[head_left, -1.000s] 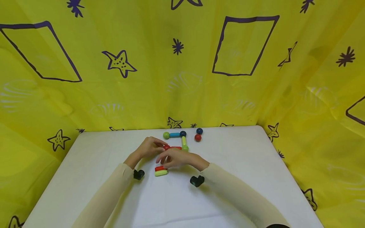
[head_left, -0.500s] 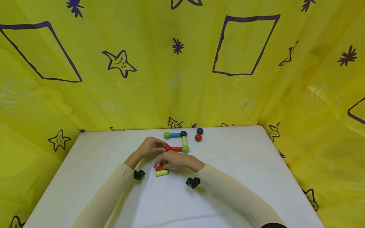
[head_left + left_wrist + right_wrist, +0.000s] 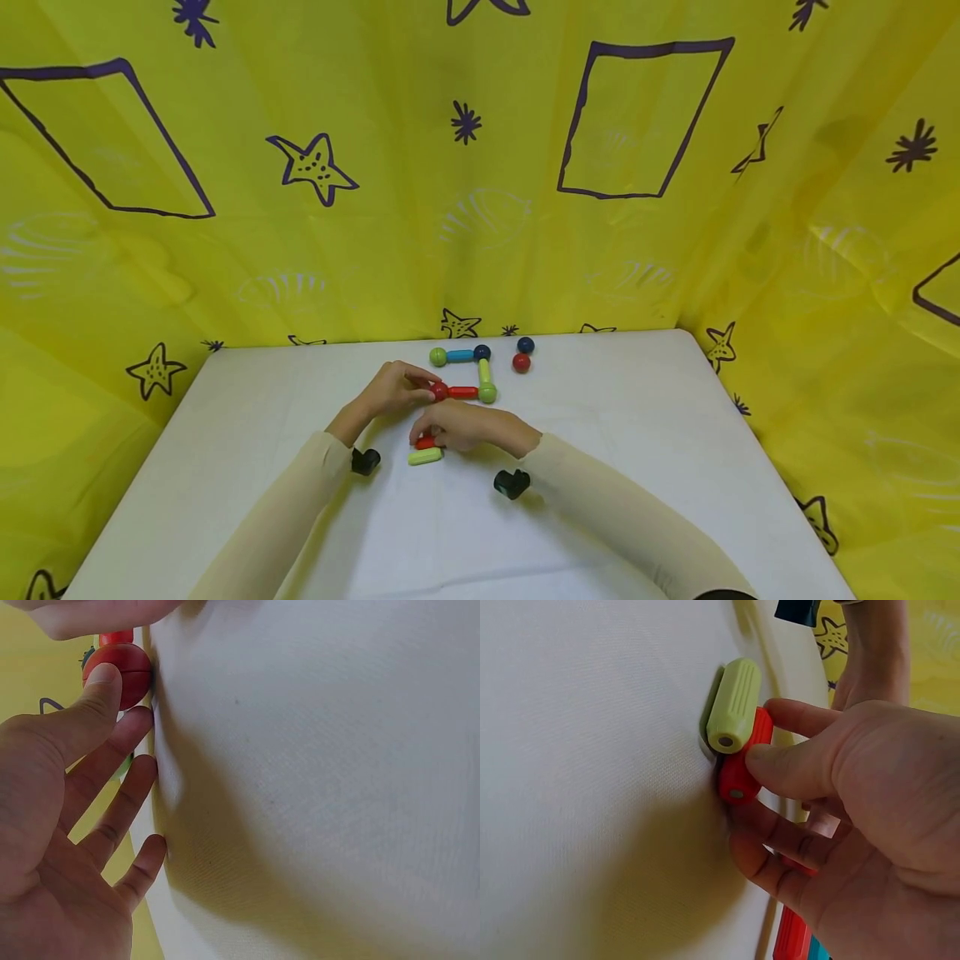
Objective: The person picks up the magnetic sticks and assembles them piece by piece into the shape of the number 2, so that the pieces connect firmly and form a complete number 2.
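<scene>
My left hand [image 3: 392,388] pinches a red ball [image 3: 136,669] between thumb and fingers, its other fingertips down at the white table. That ball ends a chain of magnetic pieces: a red rod [image 3: 463,392], a green ball [image 3: 487,392], a yellow-green rod [image 3: 484,372], a dark blue ball [image 3: 482,352], a blue rod [image 3: 460,355] and another green ball [image 3: 438,357]. Nearer the body, my right hand [image 3: 459,423] pinches a second red magnetic rod [image 3: 739,776] by thumb and fingers. A loose yellow-green rod [image 3: 735,705] lies right beside it, metal end showing.
Right of the chain, a dark blue ball [image 3: 526,345] and a red ball [image 3: 521,362] sit close together. The white table [image 3: 630,433] reaches back to a yellow patterned curtain [image 3: 390,250]. Dark wrist cameras [image 3: 512,483] hang below both sleeves.
My right hand has come down onto the loose red rod and gripped it; the rod has shifted slightly away from the yellow-green one. The left hand stays at the red ball.
</scene>
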`<state>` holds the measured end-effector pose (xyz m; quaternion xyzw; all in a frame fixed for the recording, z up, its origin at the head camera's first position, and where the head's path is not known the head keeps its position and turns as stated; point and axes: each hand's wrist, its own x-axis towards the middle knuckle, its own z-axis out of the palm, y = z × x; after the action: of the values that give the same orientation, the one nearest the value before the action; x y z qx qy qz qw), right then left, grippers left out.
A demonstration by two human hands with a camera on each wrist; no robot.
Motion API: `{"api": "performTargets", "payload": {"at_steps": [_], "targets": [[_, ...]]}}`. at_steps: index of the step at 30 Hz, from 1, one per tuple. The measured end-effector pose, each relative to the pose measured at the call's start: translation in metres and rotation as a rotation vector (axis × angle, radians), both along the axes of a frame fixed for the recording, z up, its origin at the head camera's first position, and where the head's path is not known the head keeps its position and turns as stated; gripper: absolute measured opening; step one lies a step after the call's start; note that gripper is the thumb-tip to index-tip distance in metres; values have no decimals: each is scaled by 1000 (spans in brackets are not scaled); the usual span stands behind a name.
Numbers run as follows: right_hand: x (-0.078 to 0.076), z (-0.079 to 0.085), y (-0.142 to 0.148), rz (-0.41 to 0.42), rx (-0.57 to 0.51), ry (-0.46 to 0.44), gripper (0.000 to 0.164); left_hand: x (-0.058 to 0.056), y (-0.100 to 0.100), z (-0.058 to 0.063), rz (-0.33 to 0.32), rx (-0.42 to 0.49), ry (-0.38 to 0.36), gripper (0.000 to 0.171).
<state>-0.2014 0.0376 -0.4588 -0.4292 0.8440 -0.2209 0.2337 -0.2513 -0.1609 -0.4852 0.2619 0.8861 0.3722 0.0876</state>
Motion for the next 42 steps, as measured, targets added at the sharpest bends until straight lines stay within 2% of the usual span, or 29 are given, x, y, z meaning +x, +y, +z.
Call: {"api": "performTargets", "payload": {"at_steps": [8,13,19,31,42], "targets": [[3,2,4,-8,39,66,26,0,1,0,-7,5,-10,26],[5,0,9,-44,27,69,25,1,1,0,-7,-3,5,25],[7,-2,25,-101,-84,26,22,2,2,0,-7,-20,26,25],[5,0,63,-278,-234,-149,24,4,4,1,18,-34,40,25],[7,-6,85,-375,-358,-211,25,5,4,0,47,-35,10,27]]}}
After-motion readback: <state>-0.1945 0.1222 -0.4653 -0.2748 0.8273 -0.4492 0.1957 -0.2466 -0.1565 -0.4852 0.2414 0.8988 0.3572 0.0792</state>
